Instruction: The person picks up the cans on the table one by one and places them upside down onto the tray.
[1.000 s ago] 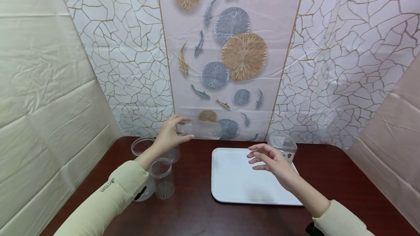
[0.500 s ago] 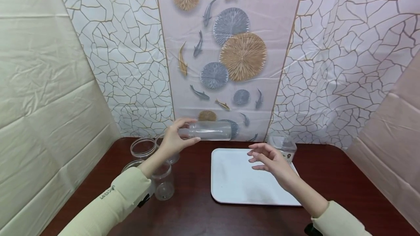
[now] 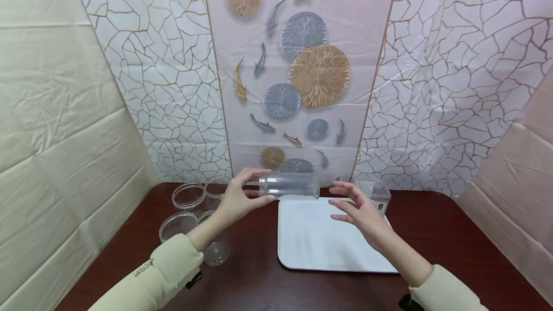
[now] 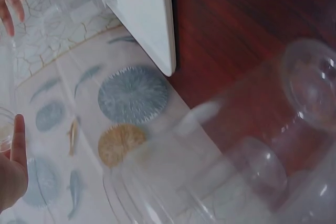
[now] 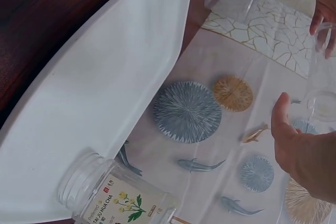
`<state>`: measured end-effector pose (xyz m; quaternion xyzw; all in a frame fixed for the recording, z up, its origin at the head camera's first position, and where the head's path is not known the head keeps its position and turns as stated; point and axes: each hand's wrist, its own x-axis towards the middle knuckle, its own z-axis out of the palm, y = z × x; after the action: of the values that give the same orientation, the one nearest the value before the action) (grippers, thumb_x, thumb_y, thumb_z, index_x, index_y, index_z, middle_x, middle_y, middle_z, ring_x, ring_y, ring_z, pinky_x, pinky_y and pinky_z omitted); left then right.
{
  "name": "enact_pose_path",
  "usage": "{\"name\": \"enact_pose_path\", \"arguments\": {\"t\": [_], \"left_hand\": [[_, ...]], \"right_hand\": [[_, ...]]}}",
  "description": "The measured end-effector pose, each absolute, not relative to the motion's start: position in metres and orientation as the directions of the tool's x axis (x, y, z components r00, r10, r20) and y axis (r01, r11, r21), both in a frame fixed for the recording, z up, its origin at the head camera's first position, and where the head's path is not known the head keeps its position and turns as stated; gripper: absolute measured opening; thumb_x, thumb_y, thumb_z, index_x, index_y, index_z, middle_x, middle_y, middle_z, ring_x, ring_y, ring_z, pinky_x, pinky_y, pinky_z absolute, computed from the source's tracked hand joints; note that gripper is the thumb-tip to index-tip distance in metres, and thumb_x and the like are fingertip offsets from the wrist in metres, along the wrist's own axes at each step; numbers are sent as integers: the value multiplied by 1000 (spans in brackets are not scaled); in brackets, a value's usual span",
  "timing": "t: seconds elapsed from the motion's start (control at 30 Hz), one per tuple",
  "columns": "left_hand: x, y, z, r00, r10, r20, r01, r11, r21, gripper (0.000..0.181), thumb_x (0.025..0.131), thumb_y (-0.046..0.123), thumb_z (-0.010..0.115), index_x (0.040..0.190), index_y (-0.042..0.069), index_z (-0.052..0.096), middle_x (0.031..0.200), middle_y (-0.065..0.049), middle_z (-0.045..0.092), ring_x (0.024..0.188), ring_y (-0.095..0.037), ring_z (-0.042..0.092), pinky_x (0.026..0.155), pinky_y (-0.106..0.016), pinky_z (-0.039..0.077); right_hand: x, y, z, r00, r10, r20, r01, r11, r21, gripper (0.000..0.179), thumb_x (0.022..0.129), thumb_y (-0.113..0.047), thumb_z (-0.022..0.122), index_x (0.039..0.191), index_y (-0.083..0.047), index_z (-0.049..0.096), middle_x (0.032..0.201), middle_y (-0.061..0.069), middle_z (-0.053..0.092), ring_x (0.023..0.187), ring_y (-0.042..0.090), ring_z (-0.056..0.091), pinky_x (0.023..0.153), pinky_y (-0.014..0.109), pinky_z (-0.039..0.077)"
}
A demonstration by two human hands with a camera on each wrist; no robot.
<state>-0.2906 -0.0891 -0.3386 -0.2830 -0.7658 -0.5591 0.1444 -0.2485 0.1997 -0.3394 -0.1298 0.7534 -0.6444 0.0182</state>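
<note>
My left hand [image 3: 242,200] grips a clear cylindrical jar [image 3: 290,185] by its rimmed mouth end, thumb below and fingers above. The jar lies sideways in the air over the tray's back left edge, its base pointing right. In the right wrist view this jar [image 5: 323,77] shows at the right edge, with left fingers on its rim. My right hand [image 3: 358,210] hovers over the right part of the white tray [image 3: 328,244], fingers loosely spread and holding nothing, a short gap from the jar's base. That hand [image 5: 304,153] also shows with its thumb up in the right wrist view.
Several clear jars [image 3: 178,227] stand together on the dark red table at the left, partly behind the left forearm. Behind the right hand is a clear square jar [image 5: 128,200] with a flower-printed label, at the tray's back right. A patterned cloth [image 3: 302,133] hangs behind the table.
My left hand has carried the sideways jar to the right and lower, bringing its base closer to the right hand. The right hand has stayed almost in place.
</note>
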Motion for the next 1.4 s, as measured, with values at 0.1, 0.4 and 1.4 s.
{"name": "enact_pose_path", "arguments": {"t": [0.1, 0.4, 1.4], "left_hand": [[-286, -86, -343, -790, 279, 545, 601, 182, 778, 55, 72, 6, 80, 123, 6, 59, 123, -13, 55, 106, -27, 59, 80, -25, 55], [-282, -80, -351, -786, 269, 556, 606, 160, 779, 53, 72, 3, 80, 121, 5, 60, 120, -13, 56, 106, -14, 58, 77, -26, 56], [-267, -59, -371, -783, 309, 540, 579, 47, 814, 53, 72, 1, 79, 121, 6, 60, 121, -12, 55, 106, -27, 59, 76, -28, 56]], "right_hand": [[-246, 200, -337, -963, -223, 150, -179, 118, -977, 53, 96, -22, 56, 141, -7, 31, 139, 16, 36, 105, -4, 56, 87, 32, 53], [-245, 202, -332, -950, -251, 187, -208, 58, -976, 45, 95, -20, 57, 135, -15, 38, 127, -1, 44, 108, -3, 56, 87, 34, 53], [-247, 197, -342, -894, -371, 252, -284, 32, -958, 36, 89, -5, 61, 124, -7, 51, 124, -6, 50, 100, 7, 61, 86, 34, 54]]}}
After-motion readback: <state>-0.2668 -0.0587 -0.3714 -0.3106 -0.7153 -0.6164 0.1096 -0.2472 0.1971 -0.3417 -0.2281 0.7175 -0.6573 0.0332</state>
